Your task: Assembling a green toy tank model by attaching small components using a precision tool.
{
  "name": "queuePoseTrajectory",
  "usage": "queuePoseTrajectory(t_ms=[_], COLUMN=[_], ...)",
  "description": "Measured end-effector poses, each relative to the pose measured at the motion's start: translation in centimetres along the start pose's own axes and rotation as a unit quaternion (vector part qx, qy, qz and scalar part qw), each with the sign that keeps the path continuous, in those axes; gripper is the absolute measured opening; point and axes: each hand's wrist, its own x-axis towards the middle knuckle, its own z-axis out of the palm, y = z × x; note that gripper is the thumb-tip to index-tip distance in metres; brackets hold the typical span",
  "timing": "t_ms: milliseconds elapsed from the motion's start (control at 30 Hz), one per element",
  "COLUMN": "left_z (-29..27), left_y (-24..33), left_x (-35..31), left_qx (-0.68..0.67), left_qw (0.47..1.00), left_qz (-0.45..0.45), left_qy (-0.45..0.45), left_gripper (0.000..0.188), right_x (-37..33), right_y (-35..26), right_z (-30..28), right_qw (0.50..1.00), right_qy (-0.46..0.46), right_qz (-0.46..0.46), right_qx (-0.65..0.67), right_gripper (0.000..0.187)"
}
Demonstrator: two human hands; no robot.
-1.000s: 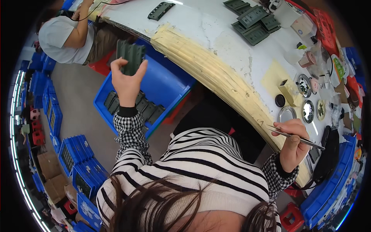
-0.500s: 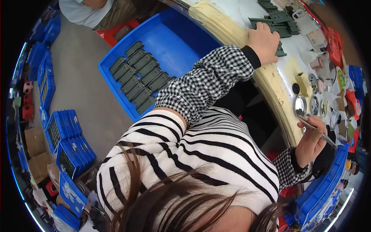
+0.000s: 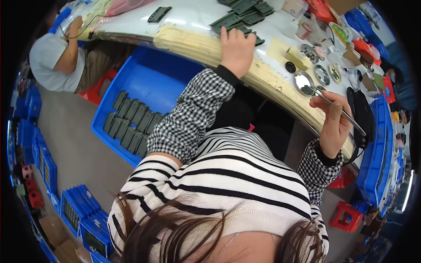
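My left hand (image 3: 238, 51) reaches onto the table, its fingers apart and their tips touching the near edge of a pile of dark green moulded parts (image 3: 240, 18). Its thumb and whatever lies under the fingertips are hard to see. In my right hand (image 3: 337, 125) is a pair of metal tweezers (image 3: 346, 116), gripped between thumb and fingers. The tweezers' tips are over a round shiny metal dish (image 3: 303, 82), where small dark pieces show near the rim. Both forearms wear black-and-white checked sleeves.
Rows of similar green parts (image 3: 131, 118) lie in a big blue bin (image 3: 147, 65) left of me. One more part (image 3: 159, 14) is on the table (image 3: 184, 17). Other small dishes (image 3: 322, 75) stand beside the metal dish. A person (image 3: 59, 61) sits at the far left. A red stool (image 3: 346, 217) stands at right.
The view has swung, bringing more of the table in. The tweezers' tips have moved from the near rim to over the metal dish. My left hand has drawn back toward the pile's near edge.
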Motion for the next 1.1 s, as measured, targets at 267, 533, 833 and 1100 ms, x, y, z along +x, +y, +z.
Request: queuePoseTrajectory(t_ms=[267, 533, 833, 1100], left_z=[-3.6, -5.9, -3.6, -3.7], left_y=[1.1, 2.9, 4.8, 5.9], left_x=[0.9, 3.1, 3.9, 4.7], left_qx=[-0.562, -0.848, -0.753, -0.746], left_qw=[0.805, 0.355, 0.439, 0.501], left_qz=[-0.183, -0.345, -0.418, -0.367], left_qy=[0.041, -0.192, -0.257, -0.24], left_gripper=[0.029, 0.046, 0.044, 0.051], right_x=[0.9, 2.9, 5.3, 6.0], right_y=[4.9, 8.6, 10.9, 11.4], right_z=[-2.9, -4.0, -4.4, -3.7], right_qw=[0.994, 0.985, 0.976, 0.964], right_qy=[0.073, 0.071, -0.039, -0.085], right_qz=[0.075, 0.146, 0.03, 0.012], right_qx=[0.007, -0.064, -0.212, -0.251], right_gripper=[0.025, 0.015, 0.008, 0.009])
